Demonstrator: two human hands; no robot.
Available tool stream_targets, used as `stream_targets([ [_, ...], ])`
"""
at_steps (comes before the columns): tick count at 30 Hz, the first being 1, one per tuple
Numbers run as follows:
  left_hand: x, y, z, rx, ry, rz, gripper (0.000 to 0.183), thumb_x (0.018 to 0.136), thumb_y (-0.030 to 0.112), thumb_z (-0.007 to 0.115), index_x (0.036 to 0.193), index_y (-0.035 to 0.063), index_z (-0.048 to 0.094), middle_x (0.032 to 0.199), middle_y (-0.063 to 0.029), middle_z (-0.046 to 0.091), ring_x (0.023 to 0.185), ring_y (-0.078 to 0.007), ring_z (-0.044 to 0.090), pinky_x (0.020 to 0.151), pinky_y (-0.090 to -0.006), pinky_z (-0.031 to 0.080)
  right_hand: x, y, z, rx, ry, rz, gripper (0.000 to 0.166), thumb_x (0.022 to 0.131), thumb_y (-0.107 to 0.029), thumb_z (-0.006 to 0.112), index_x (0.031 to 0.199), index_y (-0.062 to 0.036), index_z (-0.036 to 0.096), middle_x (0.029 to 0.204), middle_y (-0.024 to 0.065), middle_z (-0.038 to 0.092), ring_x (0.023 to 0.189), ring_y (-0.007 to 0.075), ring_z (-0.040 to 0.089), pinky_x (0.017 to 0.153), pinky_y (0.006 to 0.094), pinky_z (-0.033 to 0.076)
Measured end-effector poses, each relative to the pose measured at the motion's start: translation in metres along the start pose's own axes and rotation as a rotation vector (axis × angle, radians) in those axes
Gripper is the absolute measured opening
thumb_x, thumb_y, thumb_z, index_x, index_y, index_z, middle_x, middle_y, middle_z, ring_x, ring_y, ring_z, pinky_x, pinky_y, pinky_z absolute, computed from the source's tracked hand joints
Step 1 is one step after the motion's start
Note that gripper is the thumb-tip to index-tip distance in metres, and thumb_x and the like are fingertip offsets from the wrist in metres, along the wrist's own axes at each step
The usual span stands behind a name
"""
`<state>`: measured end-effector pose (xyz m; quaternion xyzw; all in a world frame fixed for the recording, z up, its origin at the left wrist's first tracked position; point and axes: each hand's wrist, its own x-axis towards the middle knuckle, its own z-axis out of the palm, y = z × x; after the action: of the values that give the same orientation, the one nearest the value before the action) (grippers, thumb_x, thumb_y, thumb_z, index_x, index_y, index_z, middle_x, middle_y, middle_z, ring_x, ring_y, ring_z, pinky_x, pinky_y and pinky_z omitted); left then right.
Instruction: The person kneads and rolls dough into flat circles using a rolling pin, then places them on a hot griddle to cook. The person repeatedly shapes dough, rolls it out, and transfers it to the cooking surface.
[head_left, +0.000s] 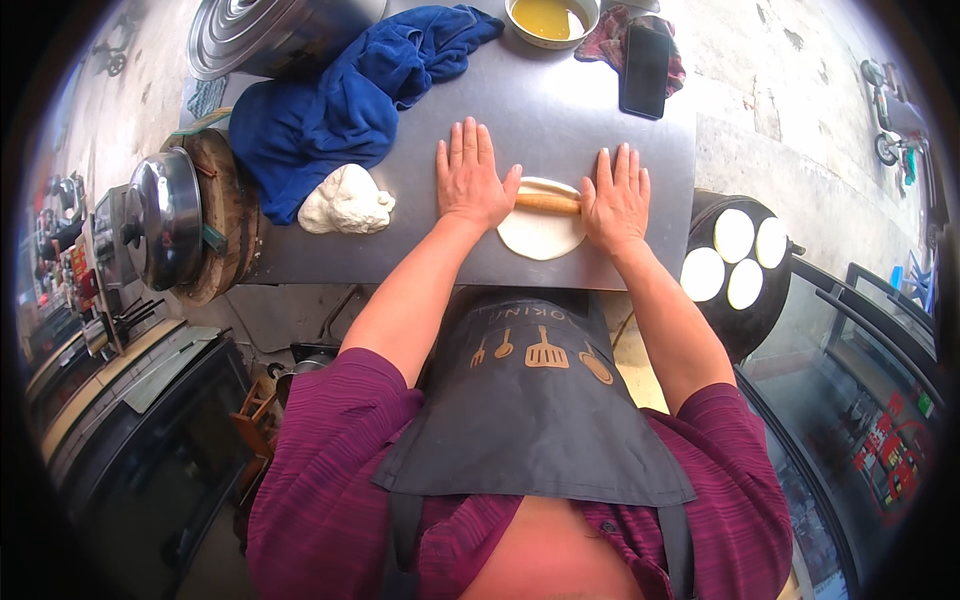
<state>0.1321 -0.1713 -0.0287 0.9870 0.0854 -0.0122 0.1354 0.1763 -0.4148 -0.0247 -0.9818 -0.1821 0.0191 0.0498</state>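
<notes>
A wooden rolling pin (549, 203) lies across a flat round of dough (541, 234) on the metal table. My left hand (472, 180) holds the pin's left end under its palm, fingers stretched out flat. Under the palm of my right hand (619, 199), also flat with straight fingers, is the pin's other end. Both ends are hidden by the hands. The far edge of the dough shows a raised lip beyond the pin. To the left of my left hand sits a lumpy mass of white dough (346, 201), partly against a blue cloth (322, 120).
Right of the metal table (420, 259), a round black griddle (757, 322) carries several pale dough discs (734, 235). A bowl of yellow liquid (551, 19) and a phone (645, 71) on a red cloth (604, 34) lie far back. A lidded metal pot (161, 217) stands left by a wooden block (229, 225).
</notes>
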Motion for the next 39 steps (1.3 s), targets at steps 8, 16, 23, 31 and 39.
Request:
stream_targets([
  [8,-0.106,-0.008,0.001,-0.107,-0.105,0.178,0.085,0.098,0.041,0.061,0.160,-0.0126,0.037,0.170,-0.0341,0.029,0.162,-0.0461,0.024,0.133,-0.0563,0.015,-0.136,-0.008,0.004,0.186,0.008,-0.183,0.073,0.099,-0.035,0.065,0.157,0.0048,0.046,0.165,0.0263,0.045,0.155,0.0416,0.041,0.127,0.0517,0.029],
  [16,0.036,0.013,0.005,0.034,0.041,0.067,0.088,0.105,0.054,0.049,0.164,-0.0083,0.031,0.174,-0.0285,0.026,0.164,-0.0401,0.020,0.134,-0.0537,0.008,0.029,0.014,0.009,0.100,0.144,0.050,0.062,0.106,-0.040,0.055,0.156,-0.0030,0.052,0.168,0.0224,0.042,0.159,0.0382,0.033,0.129,0.0530,0.024],
  [23,-0.124,-0.012,0.000,-0.139,-0.113,0.264,0.095,0.101,0.052,0.059,0.164,-0.0116,0.027,0.173,-0.0306,0.025,0.164,-0.0427,0.019,0.134,-0.0556,0.010,-0.169,-0.017,-0.001,0.204,0.061,-0.147,0.055,0.090,-0.021,0.078,0.140,-0.0046,0.062,0.133,0.0121,0.067,0.124,0.0295,0.064,0.106,0.0480,0.048],
  [31,-0.065,0.006,0.004,-0.439,0.066,0.054,0.072,0.102,0.026,0.068,0.158,-0.0059,0.038,0.152,-0.0288,0.053,0.140,-0.0444,0.051,0.119,-0.0529,0.040,-0.148,0.007,-0.004,0.604,0.176,0.381,0.029,0.094,-0.007,0.071,0.123,-0.0098,0.066,0.104,0.0152,0.066,0.099,0.0381,0.067,0.085,0.0472,0.054],
  [39,-0.031,0.046,-0.003,-0.037,-0.128,0.191,0.028,0.099,0.024,0.071,0.113,0.0025,0.058,0.114,-0.0204,0.065,0.111,-0.0442,0.064,0.097,-0.0549,0.052,-0.136,-0.015,-0.025,0.747,0.135,0.275,0.038,0.093,-0.011,0.073,0.129,-0.0039,0.067,0.119,0.0187,0.069,0.113,0.0402,0.066,0.099,0.0489,0.053],
])
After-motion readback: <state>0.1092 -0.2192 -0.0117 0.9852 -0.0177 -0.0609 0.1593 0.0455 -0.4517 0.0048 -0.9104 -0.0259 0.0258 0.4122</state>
